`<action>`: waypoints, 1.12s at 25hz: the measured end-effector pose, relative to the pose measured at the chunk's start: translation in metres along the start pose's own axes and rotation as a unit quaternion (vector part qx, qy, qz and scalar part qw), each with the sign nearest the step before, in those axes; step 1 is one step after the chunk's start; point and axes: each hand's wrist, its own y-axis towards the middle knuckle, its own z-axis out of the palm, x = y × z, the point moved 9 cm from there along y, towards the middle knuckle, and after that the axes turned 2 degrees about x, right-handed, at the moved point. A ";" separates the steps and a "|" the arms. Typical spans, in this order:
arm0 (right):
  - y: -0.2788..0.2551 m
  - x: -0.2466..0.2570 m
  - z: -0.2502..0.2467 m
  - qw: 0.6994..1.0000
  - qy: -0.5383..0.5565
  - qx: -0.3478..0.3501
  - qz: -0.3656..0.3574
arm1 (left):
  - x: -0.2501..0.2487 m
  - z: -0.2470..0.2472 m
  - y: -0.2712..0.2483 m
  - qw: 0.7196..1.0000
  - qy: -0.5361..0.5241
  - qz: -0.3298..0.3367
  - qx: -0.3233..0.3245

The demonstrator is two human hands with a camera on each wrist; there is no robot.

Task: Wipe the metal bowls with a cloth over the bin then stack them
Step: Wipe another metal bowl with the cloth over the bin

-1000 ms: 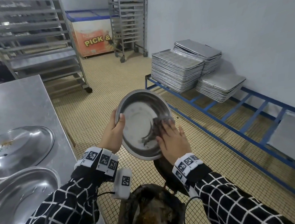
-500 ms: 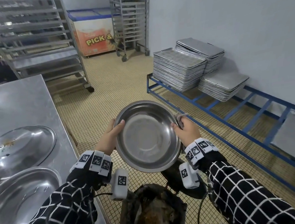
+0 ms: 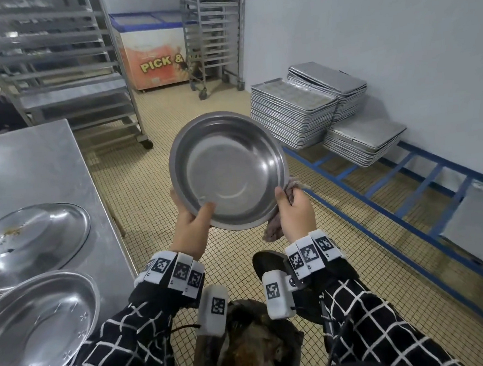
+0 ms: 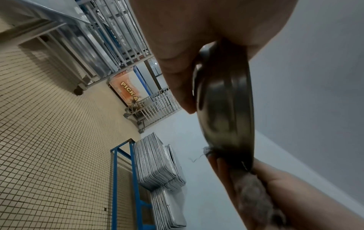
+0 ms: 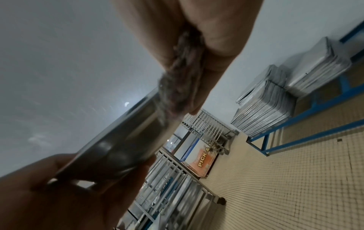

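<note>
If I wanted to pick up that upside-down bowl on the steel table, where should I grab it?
Probably by the rim. The upside-down bowl lies dome up on the table, so its smooth, shallow back gives fingers nothing to pinch. Come from the table's open edge, hook fingertips under the rim's near side, thumb on top, as the left hand holds the raised bowl.

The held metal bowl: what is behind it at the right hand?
Behind the bowl, the right hand presses a grey cloth against its outer wall. The bowl hides the fingers and most of the cloth.
</note>
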 end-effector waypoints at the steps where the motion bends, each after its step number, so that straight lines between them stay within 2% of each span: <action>1: -0.001 -0.001 0.002 1.000 -0.015 0.013 -0.003 | 0.004 -0.007 0.003 0.999 -0.030 -0.007 -0.029; 4: -0.008 -0.007 -0.002 0.997 -0.073 0.001 -0.009 | 0.014 -0.026 0.008 0.995 -0.044 -0.035 -0.086; 7: -0.019 0.002 -0.003 0.997 -0.067 -0.005 -0.042 | 0.019 -0.031 0.007 0.996 -0.018 -0.037 -0.076; 9: -0.032 0.021 0.017 0.989 -0.086 0.043 -0.110 | 0.021 -0.027 0.004 0.997 -0.025 -0.039 -0.061; 11: -0.056 0.041 0.054 0.959 -0.132 0.151 -0.199 | 0.017 -0.023 0.002 0.998 -0.029 -0.033 -0.055; 13: -0.088 0.047 0.093 0.899 -0.189 0.277 -0.280 | 0.014 -0.025 0.005 0.997 -0.036 -0.025 -0.063; 14: -0.099 0.045 0.102 0.875 -0.214 0.316 -0.297 | 0.015 -0.025 0.006 0.997 -0.044 -0.031 -0.060; 16: -0.100 0.036 0.103 0.855 -0.266 0.328 -0.301 | 0.014 -0.030 0.006 0.997 -0.038 -0.036 -0.062; 18: -0.089 0.023 0.093 0.838 -0.344 0.301 -0.298 | 0.007 -0.034 0.003 0.997 -0.023 -0.022 -0.066; 20: -0.077 0.012 0.082 0.848 -0.370 0.287 -0.249 | 0.000 -0.034 0.000 0.998 -0.021 -0.010 -0.052; 22: -0.077 0.016 0.082 0.881 -0.311 0.282 -0.215 | -0.003 -0.033 0.001 0.999 -0.027 -0.001 -0.047; 25: -0.100 0.041 0.101 0.891 -0.240 0.280 -0.266 | -0.011 -0.031 -0.001 0.998 -0.042 0.028 -0.049; 28: -0.110 0.040 0.105 0.888 -0.251 0.231 -0.308 | -0.023 -0.025 -0.003 0.997 -0.042 0.057 -0.043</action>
